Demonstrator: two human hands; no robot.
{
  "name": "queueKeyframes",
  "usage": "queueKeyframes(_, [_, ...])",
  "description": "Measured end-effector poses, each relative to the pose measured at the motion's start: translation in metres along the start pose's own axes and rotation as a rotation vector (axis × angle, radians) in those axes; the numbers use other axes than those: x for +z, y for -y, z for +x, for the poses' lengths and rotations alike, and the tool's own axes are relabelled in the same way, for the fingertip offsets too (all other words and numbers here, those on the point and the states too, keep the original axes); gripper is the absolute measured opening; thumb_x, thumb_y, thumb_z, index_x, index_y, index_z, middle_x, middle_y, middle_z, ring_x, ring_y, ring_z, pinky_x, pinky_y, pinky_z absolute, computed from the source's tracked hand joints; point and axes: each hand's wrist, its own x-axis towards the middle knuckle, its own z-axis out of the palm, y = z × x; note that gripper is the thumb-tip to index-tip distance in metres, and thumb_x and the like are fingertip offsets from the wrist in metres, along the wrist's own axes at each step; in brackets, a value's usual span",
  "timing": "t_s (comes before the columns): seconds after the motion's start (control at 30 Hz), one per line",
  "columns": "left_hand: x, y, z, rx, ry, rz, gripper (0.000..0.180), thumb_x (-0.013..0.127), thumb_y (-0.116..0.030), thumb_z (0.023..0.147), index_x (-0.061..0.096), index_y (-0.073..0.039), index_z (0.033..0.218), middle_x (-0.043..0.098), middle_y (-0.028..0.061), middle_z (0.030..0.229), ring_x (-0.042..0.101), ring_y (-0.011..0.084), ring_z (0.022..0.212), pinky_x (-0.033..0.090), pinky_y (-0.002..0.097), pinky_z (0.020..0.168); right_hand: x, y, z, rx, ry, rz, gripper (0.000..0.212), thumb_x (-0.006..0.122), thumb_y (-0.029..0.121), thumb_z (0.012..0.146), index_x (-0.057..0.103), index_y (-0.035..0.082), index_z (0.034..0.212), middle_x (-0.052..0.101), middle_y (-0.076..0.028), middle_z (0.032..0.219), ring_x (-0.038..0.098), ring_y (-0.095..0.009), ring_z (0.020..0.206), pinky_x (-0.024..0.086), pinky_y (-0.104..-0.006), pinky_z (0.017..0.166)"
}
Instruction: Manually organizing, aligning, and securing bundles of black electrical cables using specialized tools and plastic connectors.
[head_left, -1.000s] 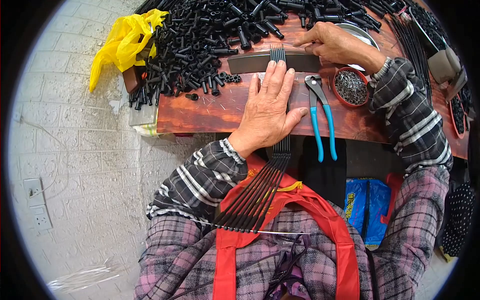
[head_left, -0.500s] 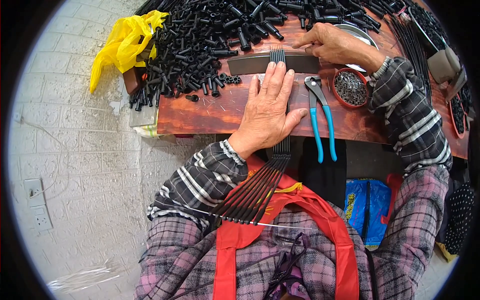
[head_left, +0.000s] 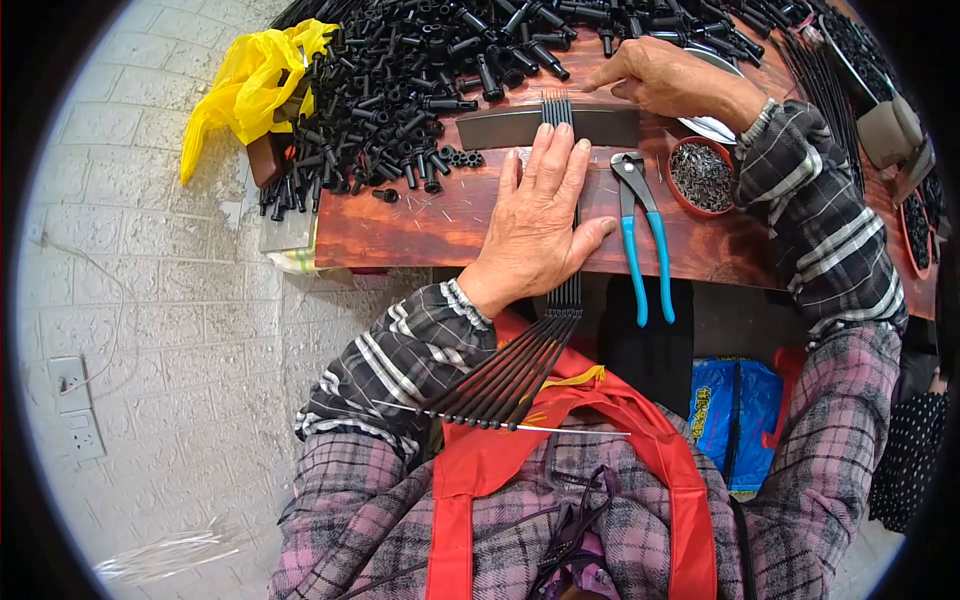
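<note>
A flat left hand (head_left: pixel 540 212) lies on a row of thin black rods (head_left: pixel 564 292).
The left grip is flat, with fingers out straight. The rods cross a dark bar (head_left: pixel 500 129) on the tabletop (head_left: pixel 420 235) and fan out over the lap, their round ends on a thin metal stick (head_left: pixel 575 431). The right hand (head_left: pixel 675 85) points near their tips; I cannot tell if its grip holds anything. Blue-handled pliers (head_left: pixel 646 235) lie just beside.

Black-and-white plaid oversleeves (head_left: pixel 385 365) and red straps (head_left: pixel 451 530) overlie a pinkish checked coat (head_left: pixel 345 500).
</note>
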Motion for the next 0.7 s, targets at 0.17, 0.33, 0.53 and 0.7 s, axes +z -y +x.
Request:
queueKeyframes(0.17, [-0.0012, -0.0004, -0.0003, -0.01, 0.005, -0.001, 0.071, 0.056, -0.036, 0.074, 0.027, 0.001, 0.127, 0.021, 0.0195, 0.133, 0.015, 0.0329, 0.126, 0.016, 0.05, 0.098, 0.0023, 0.0013, 0.0018, 0.05, 0.01, 0.091, 0.031, 0.051, -0.001, 0.075, 0.059, 0.01, 0.103, 0.062, -0.016, 0.086, 0.059, -0.024, 0.076, 0.047, -0.0315, 0.068])
queueKeyframes(0.33, [-0.0006, -0.0005, 0.0008, 0.008, -0.003, -0.007, 0.071, 0.056, -0.036, 0.075, 0.027, 0.002, 0.127, 0.021, 0.0198, 0.133, 0.016, 0.0334, 0.126, 0.016, 0.0501, 0.098, 0.0001, 0.0025, 0.0041, 0.121, 0.08, 0.091, 0.029, 0.051, 0.0, 0.076, 0.059, 0.008, 0.103, 0.062, -0.015, 0.09, 0.059, -0.021, 0.078, 0.047, -0.0303, 0.07])
queueKeyframes(0.53, [-0.0002, -0.0007, 0.0004, 0.01, -0.01, -0.003, 0.07, 0.055, -0.037, 0.075, 0.027, 0.002, 0.127, 0.021, 0.02, 0.133, 0.016, 0.0338, 0.126, 0.017, 0.0501, 0.098, 0.0007, 0.0047, 0.0057, 0.151, 0.119, 0.153, 0.028, 0.051, 0.0, 0.076, 0.059, 0.008, 0.103, 0.061, -0.016, 0.092, 0.059, -0.022, 0.079, 0.046, -0.0295, 0.072])
queueKeyframes(0.7, [0.0001, -0.0005, 0.0004, 0.017, -0.019, 0.001, 0.07, 0.055, -0.038, 0.075, 0.028, 0.002, 0.126, 0.021, 0.0201, 0.133, 0.016, 0.0339, 0.126, 0.017, 0.0503, 0.098, 0.004, -0.0002, 0.0044, 0.138, 0.109, 0.154, 0.028, 0.051, 0.0, 0.076, 0.059, 0.007, 0.102, 0.061, -0.016, 0.091, 0.059, -0.022, 0.078, 0.046, -0.0298, 0.071])
